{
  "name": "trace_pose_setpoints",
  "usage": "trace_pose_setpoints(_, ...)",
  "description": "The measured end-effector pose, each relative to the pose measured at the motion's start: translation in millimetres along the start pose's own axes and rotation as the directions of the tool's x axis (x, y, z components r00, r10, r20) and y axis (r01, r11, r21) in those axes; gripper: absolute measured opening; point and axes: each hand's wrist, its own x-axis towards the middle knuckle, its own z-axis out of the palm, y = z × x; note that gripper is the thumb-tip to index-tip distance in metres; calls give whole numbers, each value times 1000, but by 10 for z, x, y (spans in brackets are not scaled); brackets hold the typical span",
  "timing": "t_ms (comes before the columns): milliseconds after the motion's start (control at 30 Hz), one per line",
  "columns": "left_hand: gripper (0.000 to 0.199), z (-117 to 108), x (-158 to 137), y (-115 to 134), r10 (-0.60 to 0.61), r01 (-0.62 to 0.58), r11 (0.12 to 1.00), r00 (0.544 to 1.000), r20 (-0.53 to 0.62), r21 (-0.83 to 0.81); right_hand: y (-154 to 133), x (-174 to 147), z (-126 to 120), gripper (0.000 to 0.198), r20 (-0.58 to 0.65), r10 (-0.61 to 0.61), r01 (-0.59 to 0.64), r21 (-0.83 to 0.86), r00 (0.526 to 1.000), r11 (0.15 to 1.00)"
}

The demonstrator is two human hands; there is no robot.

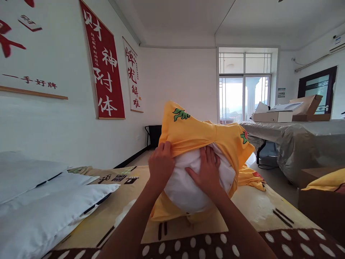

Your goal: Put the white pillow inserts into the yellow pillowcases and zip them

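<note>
A yellow pillowcase point(194, 135) with green leaf prints stands partly around a white pillow point(183, 190), its opening turned toward me. My left hand point(162, 162) is closed on the left edge of the opening, pinching the yellow cloth. Inside the opening, my right hand point(207, 169) lies on the white pillow with fingers spread, the fingertips reaching under the upper edge of the case. Most of the pillow's far part is hidden by the cloth.
White pillows point(67, 205) are piled at the left on a patterned blanket point(129, 194). More yellow cloth point(250, 176) lies behind the pillowcase. At right stand a cardboard box point(320, 201) with a yellow item on it and a plastic-covered table point(299, 140) bearing open boxes.
</note>
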Motion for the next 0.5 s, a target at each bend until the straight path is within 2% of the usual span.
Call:
trace_pose_setpoints(67,22,112,-45,-108,-86,93,994,987,137,-48,-55,-129,87,79,-4,-35,35,-31,999,999)
trace_pose_setpoints(100,20,148,-76,-125,-98,112,991,982,163,-79,-89,-204,131,78,-9,-68,67,-42,998,997)
trace_pose_setpoints(167,19,186,-154,-93,-83,104,981,988,127,-162,-147,-343,210,73,-16,-139,138,-66,990,988)
trace_pose_setpoints(233,21,177,-242,-2,-30,35,962,999,20,-272,-170,-418,260,66,-26,-169,166,-96,985,982)
trace_pose_setpoints(300,18,116,-302,118,38,-81,924,992,-120,-374,-160,-386,264,58,-35,-143,137,-128,989,982)
trace_pose_setpoints(400,15,-73,-235,305,95,-246,854,940,-329,-458,-160,-150,180,47,-69,-67,54,-171,995,984)
trace_pose_setpoints(500,15,-324,52,507,45,-311,806,880,-473,-503,-261,160,79,46,-188,6,-44,-200,982,979)
